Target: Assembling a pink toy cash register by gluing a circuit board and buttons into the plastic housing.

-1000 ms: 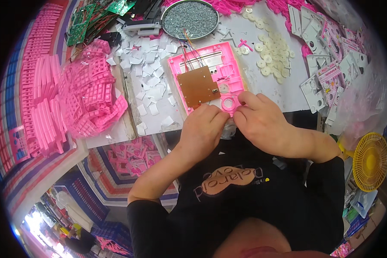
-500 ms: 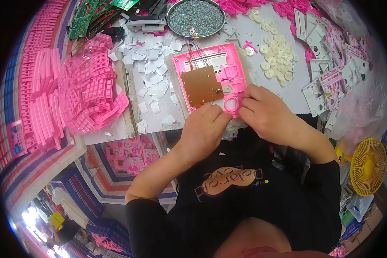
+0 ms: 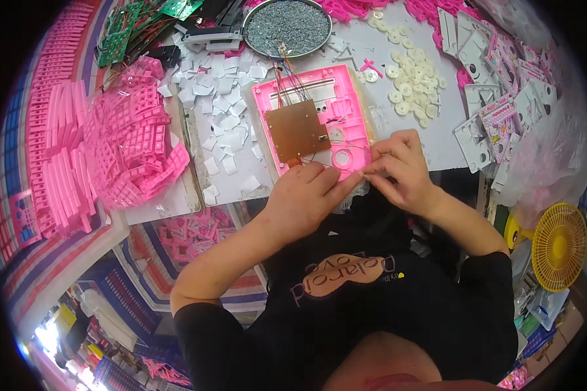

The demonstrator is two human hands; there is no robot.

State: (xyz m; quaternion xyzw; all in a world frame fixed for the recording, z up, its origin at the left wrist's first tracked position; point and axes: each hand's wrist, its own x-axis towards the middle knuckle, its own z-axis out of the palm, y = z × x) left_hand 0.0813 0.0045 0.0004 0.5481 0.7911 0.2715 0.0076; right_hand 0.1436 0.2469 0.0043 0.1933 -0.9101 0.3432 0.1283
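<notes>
A pink plastic housing (image 3: 354,112) lies on the table before me, its inside facing up. A brown circuit board (image 3: 299,129) rests over its left part, and thin coloured wires (image 3: 292,85) run from the board's far side. My left hand (image 3: 306,199) is closed over the housing's near edge, thumb reaching toward the near right corner. Beside that corner my right hand (image 3: 401,171) pinches with thumb and forefinger, the other fingers curled above. Whatever sits between those fingertips is too small to make out. A round pink ring (image 3: 343,158) is near both hands.
A round tray of small screws (image 3: 287,29) stands beyond the housing. White paper pieces (image 3: 225,104) are scattered left, near bagged pink key strips (image 3: 134,130). White discs (image 3: 414,81) and printed white panels (image 3: 479,133) lie right. A yellow fan (image 3: 559,247) stands at far right.
My right hand has shifted toward the housing's near right corner, its fingers now more spread above the pinch. My left thumb has stretched toward that corner. The whole view has shifted slightly.
</notes>
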